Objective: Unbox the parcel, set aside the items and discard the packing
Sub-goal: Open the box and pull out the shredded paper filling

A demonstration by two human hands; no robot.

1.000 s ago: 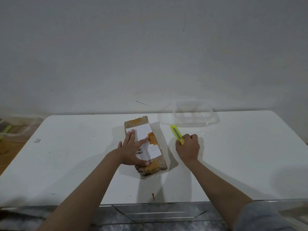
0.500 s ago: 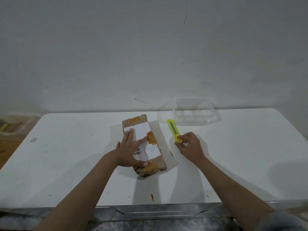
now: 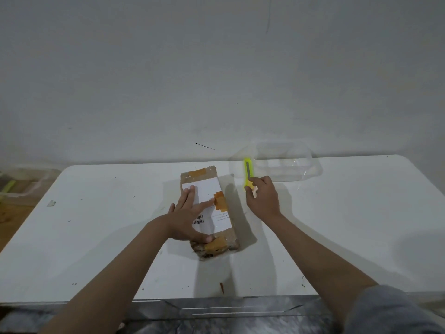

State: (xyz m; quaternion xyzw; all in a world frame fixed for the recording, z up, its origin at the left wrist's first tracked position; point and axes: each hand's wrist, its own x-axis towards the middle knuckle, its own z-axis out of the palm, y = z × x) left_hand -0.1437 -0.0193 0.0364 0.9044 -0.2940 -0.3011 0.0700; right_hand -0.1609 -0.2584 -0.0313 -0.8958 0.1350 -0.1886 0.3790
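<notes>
A brown parcel [image 3: 220, 233] wrapped in clear plastic, with a white shipping label and orange tape patches, lies lengthwise in the middle of the white table [image 3: 96, 237]. My left hand [image 3: 189, 214] rests flat on the label, fingers spread, thumb along the parcel's near part. My right hand [image 3: 263, 197] is just right of the parcel, closed around the rear end of a yellow-green utility knife [image 3: 248, 172]. The knife points away from me toward the wall, its front end above the table.
A clear plastic container [image 3: 281, 165] stands at the back of the table, right behind the knife. A small scrap [image 3: 51, 203] lies near the table's left edge. Left of the table, a clear bin [image 3: 21, 186] sits on the floor.
My right hand has turned the knife from leaning left to pointing nearly straight away and shifted slightly back. My left hand stays flat on the parcel.
</notes>
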